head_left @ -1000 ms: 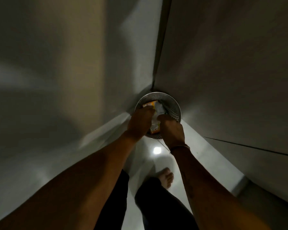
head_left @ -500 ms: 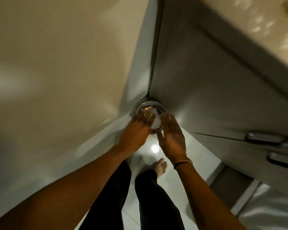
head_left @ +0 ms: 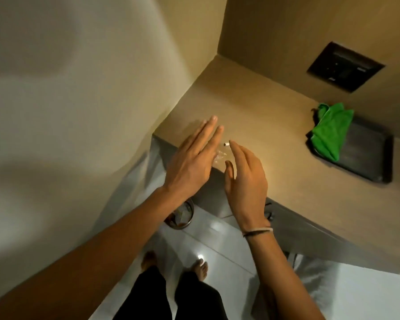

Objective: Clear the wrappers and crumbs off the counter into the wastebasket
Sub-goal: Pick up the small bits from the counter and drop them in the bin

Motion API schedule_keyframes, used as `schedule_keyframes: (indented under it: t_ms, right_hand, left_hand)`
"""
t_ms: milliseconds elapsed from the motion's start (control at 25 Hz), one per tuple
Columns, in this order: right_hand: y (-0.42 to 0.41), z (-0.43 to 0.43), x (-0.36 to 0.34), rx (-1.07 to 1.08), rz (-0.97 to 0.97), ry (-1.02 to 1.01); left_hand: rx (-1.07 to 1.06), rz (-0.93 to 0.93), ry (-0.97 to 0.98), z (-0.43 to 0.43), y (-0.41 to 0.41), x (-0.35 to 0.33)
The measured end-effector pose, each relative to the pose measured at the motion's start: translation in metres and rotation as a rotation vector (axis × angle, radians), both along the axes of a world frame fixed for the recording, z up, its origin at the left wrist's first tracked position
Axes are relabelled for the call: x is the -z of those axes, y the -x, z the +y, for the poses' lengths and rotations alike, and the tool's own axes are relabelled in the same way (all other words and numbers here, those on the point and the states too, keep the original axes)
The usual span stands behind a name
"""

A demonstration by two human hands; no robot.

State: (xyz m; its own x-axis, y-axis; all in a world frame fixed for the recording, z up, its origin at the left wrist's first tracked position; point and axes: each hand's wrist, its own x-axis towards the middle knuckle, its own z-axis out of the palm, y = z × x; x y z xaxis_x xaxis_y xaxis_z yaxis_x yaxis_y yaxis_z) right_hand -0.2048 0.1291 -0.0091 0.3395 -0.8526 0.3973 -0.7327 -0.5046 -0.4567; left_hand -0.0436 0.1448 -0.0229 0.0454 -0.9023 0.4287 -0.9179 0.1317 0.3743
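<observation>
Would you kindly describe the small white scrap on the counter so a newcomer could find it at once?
Start at the tan counter where it meets the wall corner, then come toward its front edge, where both open hands hover. The scrap lies just beyond the right hand fingertips, beside clear crinkled wrapper. It is tiny, white and opaque, unlike the see-through wrapper.

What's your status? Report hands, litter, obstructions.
Left hand and right hand open, empty, over counter edge. Clear wrapper bits and small white scrap on counter between them. Wastebasket on floor below. Nothing blocking.
</observation>
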Motion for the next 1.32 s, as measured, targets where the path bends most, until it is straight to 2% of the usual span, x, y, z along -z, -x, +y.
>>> schedule_keyframes:
  t_ms: [160,280,400,720,800,920,1000,1040,1200,1320]
  right_hand:
    - [-0.008,-0.058,0.009,-0.072,0.232,-0.194]
    - [-0.017,-0.081,0.029,-0.126,0.413,-0.145]
    - [-0.017,-0.092,0.044,-0.089,0.41,-0.091]
    - [-0.015,-0.09,0.043,-0.088,0.394,-0.066]
    - [-0.014,-0.072,0.044,-0.059,0.278,-0.019]
    - [-0.018,-0.005,0.063,-0.075,-0.009,0.048]
    - [-0.018,0.047,0.096,-0.151,-0.026,-0.061]
    - [-0.016,0.07,0.12,-0.162,0.012,-0.165]
    - [-0.015,0.128,0.238,-0.128,0.257,-0.614]
    - [-0.028,0.129,0.329,-0.167,0.344,-0.671]
  left_hand:
    - [-0.022,-0.056,-0.33,-0.059,0.0,-0.003]
    - [0.055,-0.131,-0.398,-0.065,-0.01,0.013]
    - [0.03,-0.199,-0.429,-0.067,-0.013,0.023]
    - [0.075,-0.219,-0.341,-0.066,-0.017,0.022]
    - [0.038,-0.147,-0.256,-0.057,-0.019,0.021]
    - [-0.16,0.082,0.02,0.0,-0.023,0.039]
    - [-0.291,0.151,0.062,0.061,-0.026,0.069]
    - [-0.335,0.175,-0.006,0.093,-0.028,0.093]
    - [-0.354,0.226,-0.485,0.188,-0.023,0.217]
    - [-0.327,0.241,-0.611,0.196,-0.022,0.321]
